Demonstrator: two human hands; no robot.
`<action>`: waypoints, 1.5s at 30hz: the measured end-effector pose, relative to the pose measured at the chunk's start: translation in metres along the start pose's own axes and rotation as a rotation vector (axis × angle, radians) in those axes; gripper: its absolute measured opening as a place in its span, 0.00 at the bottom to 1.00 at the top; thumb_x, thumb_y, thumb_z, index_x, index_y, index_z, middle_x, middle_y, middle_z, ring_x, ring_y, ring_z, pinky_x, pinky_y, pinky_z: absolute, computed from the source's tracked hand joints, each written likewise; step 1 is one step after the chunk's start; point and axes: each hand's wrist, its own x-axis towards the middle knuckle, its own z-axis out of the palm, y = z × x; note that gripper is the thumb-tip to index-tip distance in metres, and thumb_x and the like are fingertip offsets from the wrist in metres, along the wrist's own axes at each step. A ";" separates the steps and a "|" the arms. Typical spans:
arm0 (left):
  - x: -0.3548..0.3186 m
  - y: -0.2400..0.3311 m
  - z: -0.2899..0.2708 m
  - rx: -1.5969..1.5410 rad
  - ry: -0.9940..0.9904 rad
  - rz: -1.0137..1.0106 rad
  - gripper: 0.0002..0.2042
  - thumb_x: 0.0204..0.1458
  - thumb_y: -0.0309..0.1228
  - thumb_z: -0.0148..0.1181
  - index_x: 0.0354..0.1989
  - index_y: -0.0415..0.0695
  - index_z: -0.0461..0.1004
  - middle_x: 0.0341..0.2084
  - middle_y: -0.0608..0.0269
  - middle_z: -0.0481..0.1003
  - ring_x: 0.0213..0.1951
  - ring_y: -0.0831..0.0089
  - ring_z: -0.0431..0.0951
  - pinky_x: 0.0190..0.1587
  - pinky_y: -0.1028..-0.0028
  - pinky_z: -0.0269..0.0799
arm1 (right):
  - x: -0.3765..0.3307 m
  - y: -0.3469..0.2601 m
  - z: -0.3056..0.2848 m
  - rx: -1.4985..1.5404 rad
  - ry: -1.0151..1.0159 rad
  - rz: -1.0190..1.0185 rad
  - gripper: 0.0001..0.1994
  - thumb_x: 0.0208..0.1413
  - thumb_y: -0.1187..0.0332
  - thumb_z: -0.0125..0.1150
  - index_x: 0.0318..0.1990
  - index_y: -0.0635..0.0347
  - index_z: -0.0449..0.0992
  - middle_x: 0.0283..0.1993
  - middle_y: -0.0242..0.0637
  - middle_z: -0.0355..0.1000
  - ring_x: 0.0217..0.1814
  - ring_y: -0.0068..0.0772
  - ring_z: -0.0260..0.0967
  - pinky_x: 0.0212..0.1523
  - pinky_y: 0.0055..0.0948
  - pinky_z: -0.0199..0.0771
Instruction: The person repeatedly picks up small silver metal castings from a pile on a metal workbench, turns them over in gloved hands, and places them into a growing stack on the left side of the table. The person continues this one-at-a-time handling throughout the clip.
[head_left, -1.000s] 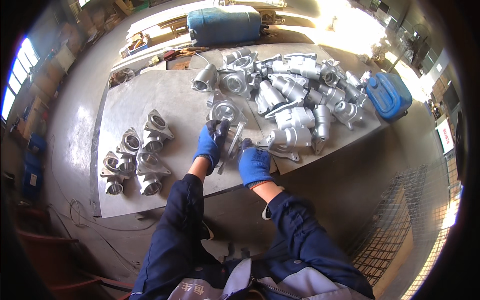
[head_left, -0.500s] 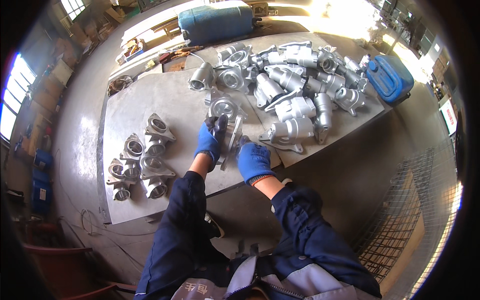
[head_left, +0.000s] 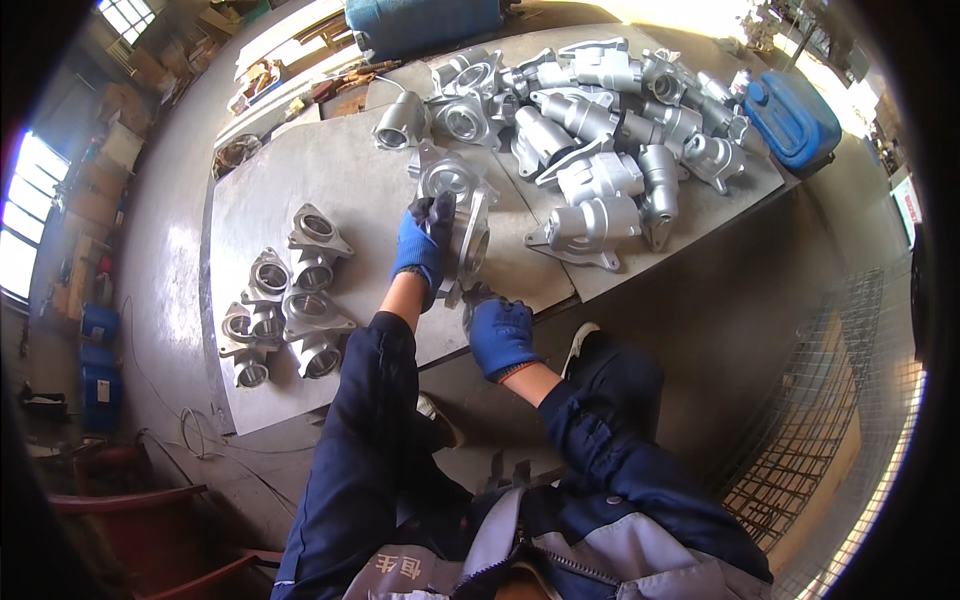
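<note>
A silver metal casting with a flange and a round opening (head_left: 475, 245) stands on edge at the near side of the metal table. My left hand (head_left: 424, 240), in a blue glove with dark fingertips, is closed around the casting's left and upper side. At its lower edge is my right hand (head_left: 500, 335), gloved alike, with curled fingers; what they hold, if anything, is hidden. Just beyond the left hand lies another flanged casting (head_left: 450, 178).
Several castings (head_left: 312, 305) stand grouped on the left of the table (head_left: 390, 355). A heap of castings (head_left: 600, 180) covers the right rear. Blue plastic jerrycans stand at the right corner (head_left: 795, 120) and far edge (head_left: 425, 28). Wire mesh (head_left: 800, 430) is at lower right.
The held casting has turned, so its round opening now faces more to the right. My right hand has moved lower, to its bottom edge. The whole view has shifted slightly.
</note>
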 end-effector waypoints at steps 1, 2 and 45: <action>-0.001 -0.005 0.000 0.000 0.004 -0.019 0.24 0.56 0.51 0.55 0.37 0.37 0.75 0.26 0.62 0.74 0.31 0.74 0.69 0.37 0.69 0.68 | -0.004 0.000 0.007 0.019 0.030 -0.012 0.08 0.55 0.63 0.53 0.34 0.54 0.78 0.28 0.42 0.75 0.32 0.46 0.75 0.33 0.45 0.69; 0.001 -0.006 0.001 -0.005 0.005 -0.030 0.24 0.56 0.51 0.55 0.37 0.37 0.76 0.26 0.61 0.74 0.31 0.74 0.69 0.37 0.69 0.68 | -0.006 0.000 0.013 0.034 0.068 -0.023 0.08 0.55 0.64 0.52 0.34 0.54 0.78 0.27 0.42 0.75 0.31 0.45 0.75 0.33 0.45 0.70; -0.147 -0.032 -0.082 0.870 -0.091 0.288 0.34 0.43 0.28 0.63 0.63 0.61 0.63 0.51 0.54 0.71 0.48 0.55 0.74 0.48 0.61 0.72 | 0.014 -0.046 -0.055 -0.664 0.054 -0.568 0.08 0.51 0.60 0.57 0.31 0.52 0.78 0.28 0.33 0.77 0.30 0.36 0.76 0.31 0.40 0.69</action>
